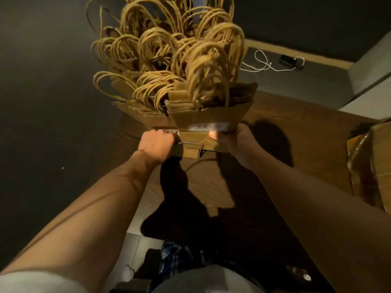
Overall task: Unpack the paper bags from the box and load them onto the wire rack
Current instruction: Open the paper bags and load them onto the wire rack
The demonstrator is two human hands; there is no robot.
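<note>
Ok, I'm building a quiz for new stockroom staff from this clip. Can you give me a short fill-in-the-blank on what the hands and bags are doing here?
1. The stack of paper bags is held by ____ hands.
2. The bags' twisted handles point ____ from the person.
3. The right hand presses its ____ on the front of the bags.
4. The left hand is beside a thin ____ bracket.

Missing words: both; away; thumb; wire

Brown paper bags with twisted handles stand upright, packed together on the wire rack.
</note>
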